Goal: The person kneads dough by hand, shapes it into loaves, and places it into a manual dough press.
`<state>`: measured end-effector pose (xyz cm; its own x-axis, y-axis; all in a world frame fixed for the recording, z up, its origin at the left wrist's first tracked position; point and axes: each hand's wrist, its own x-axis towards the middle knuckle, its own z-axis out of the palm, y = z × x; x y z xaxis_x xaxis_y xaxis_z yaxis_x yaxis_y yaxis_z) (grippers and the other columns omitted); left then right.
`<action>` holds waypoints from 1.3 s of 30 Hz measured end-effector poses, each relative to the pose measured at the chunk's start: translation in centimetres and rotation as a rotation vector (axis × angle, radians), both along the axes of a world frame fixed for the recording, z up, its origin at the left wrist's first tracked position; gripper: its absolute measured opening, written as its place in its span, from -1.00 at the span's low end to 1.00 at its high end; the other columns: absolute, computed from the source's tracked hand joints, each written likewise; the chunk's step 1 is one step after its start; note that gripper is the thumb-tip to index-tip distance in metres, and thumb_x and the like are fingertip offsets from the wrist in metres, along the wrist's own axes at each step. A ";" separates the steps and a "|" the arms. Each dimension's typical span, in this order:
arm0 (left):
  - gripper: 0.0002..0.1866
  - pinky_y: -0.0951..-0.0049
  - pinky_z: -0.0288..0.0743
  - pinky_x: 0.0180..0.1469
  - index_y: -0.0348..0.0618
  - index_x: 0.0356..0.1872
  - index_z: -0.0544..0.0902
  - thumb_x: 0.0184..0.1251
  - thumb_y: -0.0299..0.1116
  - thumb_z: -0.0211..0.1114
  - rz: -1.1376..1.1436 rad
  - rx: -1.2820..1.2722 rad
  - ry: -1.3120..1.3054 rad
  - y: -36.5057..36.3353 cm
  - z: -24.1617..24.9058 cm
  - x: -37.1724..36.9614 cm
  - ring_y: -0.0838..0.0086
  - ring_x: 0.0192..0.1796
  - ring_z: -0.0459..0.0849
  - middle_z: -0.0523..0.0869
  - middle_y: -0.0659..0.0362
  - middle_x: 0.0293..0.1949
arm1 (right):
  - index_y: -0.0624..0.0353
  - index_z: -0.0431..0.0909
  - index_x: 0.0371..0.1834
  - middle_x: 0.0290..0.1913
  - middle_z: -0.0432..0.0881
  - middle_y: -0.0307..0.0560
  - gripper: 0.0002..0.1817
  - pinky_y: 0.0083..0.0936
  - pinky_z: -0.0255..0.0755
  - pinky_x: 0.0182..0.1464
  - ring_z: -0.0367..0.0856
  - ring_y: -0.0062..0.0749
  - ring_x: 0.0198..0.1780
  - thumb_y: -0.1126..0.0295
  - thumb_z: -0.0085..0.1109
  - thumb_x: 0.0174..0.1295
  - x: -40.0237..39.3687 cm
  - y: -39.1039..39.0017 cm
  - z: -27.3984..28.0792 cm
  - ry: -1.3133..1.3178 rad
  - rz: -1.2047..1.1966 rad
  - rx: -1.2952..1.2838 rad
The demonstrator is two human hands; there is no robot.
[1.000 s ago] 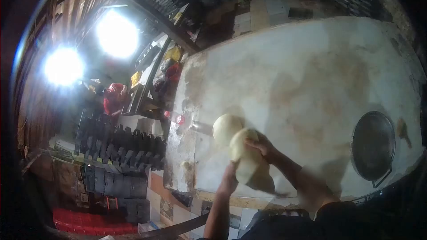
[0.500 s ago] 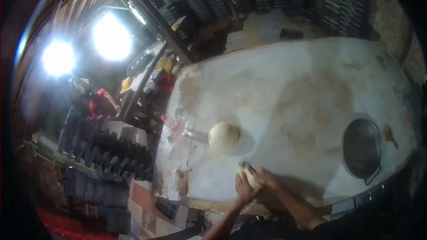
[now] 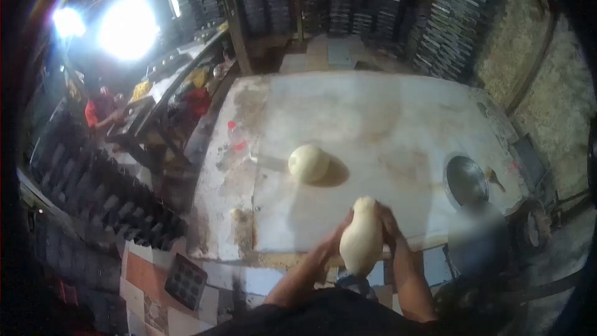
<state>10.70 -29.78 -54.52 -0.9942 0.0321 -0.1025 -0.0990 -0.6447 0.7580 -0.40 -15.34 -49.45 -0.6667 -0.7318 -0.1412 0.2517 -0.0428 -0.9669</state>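
Observation:
A pale, elongated piece of dough [image 3: 361, 242] is held up at the table's near edge, between my two hands. My left hand [image 3: 339, 236] presses against its left side and my right hand [image 3: 389, 225] against its right side. The far fingers are partly hidden by the dough. Beyond them, a rounded ball of dough [image 3: 308, 163] rests on the large pale worktable [image 3: 360, 106], left of centre.
A round metal pan [image 3: 466, 182] lies at the table's right, with a small brush-like tool [image 3: 495, 178] beside it. A clear bottle with a red cap [image 3: 232, 126] is at the left. Another person [image 3: 99, 111] in red is at the far left. Stacked trays [image 3: 457, 18] line the back.
The dough in my hands has been lifted off the table and shows as a longer shape nearer my body. The camera view has shifted, showing more floor at the front.

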 end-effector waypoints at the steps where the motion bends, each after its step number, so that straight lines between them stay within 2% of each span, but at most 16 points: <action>1: -0.26 0.30 0.28 0.44 -0.17 0.56 0.22 0.66 0.22 -0.24 -0.057 -0.036 -0.029 -1.3 -0.4 -1.2 0.31 0.39 0.41 0.46 0.03 0.39 | 0.21 0.69 -0.09 -0.09 0.71 -0.21 -0.65 -0.38 0.50 0.01 0.64 -0.49 -0.08 0.12 0.16 0.48 1.0 -0.3 4.4 0.192 -0.074 0.019; 5: -0.34 0.30 0.64 0.01 -0.25 0.40 0.45 0.52 0.08 0.18 -0.041 -0.733 0.025 -4.4 5.9 -2.7 0.23 -0.16 0.77 0.79 0.04 -0.01 | 0.31 0.68 -0.15 -0.18 0.71 -0.14 -0.68 -0.43 0.51 -0.11 0.62 -0.47 -0.12 0.21 0.19 0.44 3.3 0.2 9.2 0.612 -0.340 0.071; 7: -0.30 0.17 0.56 0.19 -0.25 0.48 0.33 0.34 -0.28 0.30 0.186 -1.306 0.356 -3.7 7.5 0.6 0.12 0.12 0.71 0.67 -0.13 0.20 | 0.29 0.61 0.09 0.01 0.68 0.00 -0.62 -0.28 0.57 -0.03 0.66 -0.29 -0.02 0.25 0.30 0.35 3.3 2.7 1.9 0.603 -0.333 0.179; 9: -0.17 0.06 0.18 0.55 -0.20 0.57 0.19 0.39 -0.14 0.35 -0.136 -0.933 0.209 -2.7 8.0 3.8 0.03 0.52 0.36 0.38 -0.18 0.48 | 0.26 0.52 0.26 0.07 0.67 0.13 -0.50 -0.17 0.56 0.07 0.65 -0.10 0.06 0.20 0.27 0.36 4.5 4.6 -5.8 0.712 -0.360 0.393; 12: 0.00 -0.12 0.13 0.54 -0.35 0.56 0.16 0.29 0.11 0.37 -0.341 -1.623 -0.078 5.2 5.8 4.2 -0.21 0.55 0.23 0.22 -0.27 0.54 | 0.25 0.41 0.45 0.11 0.67 0.37 -0.30 0.02 0.48 0.24 0.59 0.24 0.25 -0.09 0.05 0.47 2.6 2.8 -6.3 0.593 0.312 0.993; 15: -0.16 -0.15 0.23 0.44 -0.46 0.29 0.42 0.24 0.10 0.42 -0.109 -2.253 -0.111 7.1 -4.6 -2.3 -0.17 0.47 0.32 0.44 -0.25 0.35 | 0.25 0.40 0.41 0.13 0.63 0.47 -0.29 0.01 0.33 0.37 0.49 0.42 0.28 -0.13 0.03 0.46 -2.2 1.4 -3.8 0.317 0.221 0.847; 17: -0.42 -0.04 0.45 0.20 -0.35 -0.06 0.66 0.10 -0.01 0.48 0.013 -1.809 -0.201 5.3 -4.4 -7.3 0.01 0.17 0.60 0.69 -0.14 -0.04 | 0.19 0.37 0.44 0.20 0.56 0.51 -0.32 0.06 0.27 0.42 0.43 0.43 0.34 -0.09 0.06 0.45 -2.9 1.0 -0.8 0.558 0.148 0.754; 19: -0.58 0.17 0.59 -0.03 -0.11 -0.09 0.79 0.13 -0.05 0.45 -0.252 -1.639 -0.225 0.8 -2.5 -11.1 0.21 -0.20 0.75 0.77 -0.07 -0.16 | 0.12 0.32 0.48 0.32 0.43 0.51 -0.33 0.13 0.25 0.42 0.34 0.42 0.39 -0.01 0.13 0.42 -3.6 2.0 1.0 1.173 -0.030 0.767; 21: -0.60 0.21 0.60 -0.06 -0.06 0.12 0.75 0.43 -0.07 0.23 -0.297 -0.977 -0.702 -2.3 1.5 -12.2 0.30 -0.17 0.76 0.80 0.05 -0.15 | 0.03 0.23 0.55 0.44 0.29 0.45 -0.25 0.16 0.22 0.43 0.24 0.38 0.46 -0.05 0.18 0.39 -5.4 2.9 -0.9 1.027 -0.082 0.670; 23: -0.59 0.26 0.63 -0.08 -0.08 0.24 0.67 0.54 -0.10 0.15 -0.212 -0.833 -0.541 -4.2 -2.0 -10.1 0.37 -0.15 0.75 0.78 0.09 -0.08 | 0.02 0.23 0.55 0.47 0.25 0.45 -0.18 0.18 0.21 0.42 0.22 0.33 0.48 -0.14 0.22 0.34 -6.7 3.9 -7.3 0.612 0.089 0.512; 27: -0.47 0.30 0.47 0.36 -0.21 0.46 0.43 0.58 -0.22 0.17 0.221 0.009 -0.720 -0.4 -5.3 -2.3 0.36 0.28 0.60 0.60 0.08 0.31 | 0.06 0.34 0.49 0.34 0.48 0.29 -0.16 0.00 0.24 0.44 0.38 0.28 0.40 -0.30 0.13 0.32 -5.3 1.0 -9.9 0.686 0.269 0.332; 29: -0.49 0.28 0.45 0.39 -0.27 0.45 0.41 0.59 -0.28 0.14 0.357 -0.653 -0.700 3.6 -1.7 -0.4 0.37 0.35 0.55 0.55 0.08 0.36 | 0.12 0.55 0.30 0.23 0.60 0.28 -0.27 -0.11 0.33 0.39 0.52 0.19 0.31 -0.28 0.08 0.35 -7.0 -2.2 -3.6 0.058 0.551 0.074; 30: -0.48 0.28 0.46 0.37 -0.29 0.45 0.40 0.57 -0.29 0.15 0.595 -0.148 -0.606 3.2 -10.7 3.1 0.38 0.33 0.55 0.56 0.07 0.34 | 0.14 0.60 0.22 0.18 0.62 0.33 -0.31 -0.09 0.37 0.35 0.56 0.18 0.26 -0.25 0.09 0.35 -6.6 -5.2 -6.0 0.252 0.669 0.091; 32: -0.57 0.25 0.49 0.31 -0.28 0.37 0.47 0.57 -0.34 0.10 0.604 -0.608 -0.485 3.5 -3.2 2.2 0.32 0.27 0.59 0.59 0.06 0.29 | 0.19 0.68 0.04 0.01 0.68 0.38 -0.38 -0.06 0.46 0.23 0.64 0.19 0.10 -0.20 0.09 0.36 -6.1 -8.7 -3.7 0.506 0.800 0.185; 35: -0.64 0.16 0.55 0.20 -0.32 0.26 0.50 0.50 -0.50 0.05 0.565 -0.541 -0.577 -0.1 1.5 4.5 0.20 0.19 0.63 0.61 0.00 0.21 | 0.23 0.65 -0.27 -0.35 0.73 0.23 -0.50 0.02 0.58 -0.08 0.72 0.24 -0.26 -0.08 0.20 0.33 -6.0 -8.2 5.2 0.733 0.579 0.057; 39: -0.35 0.03 0.22 0.51 -0.17 0.54 0.25 0.47 -0.30 0.19 0.396 -1.326 -0.589 4.4 6.7 5.6 -0.10 0.56 0.23 0.24 -0.24 0.54 | 0.09 0.70 -0.03 -0.06 0.72 0.26 -0.59 -0.06 0.56 0.13 0.69 0.17 0.06 -0.01 0.23 0.31 -4.0 -4.3 -0.1 0.845 0.479 -0.073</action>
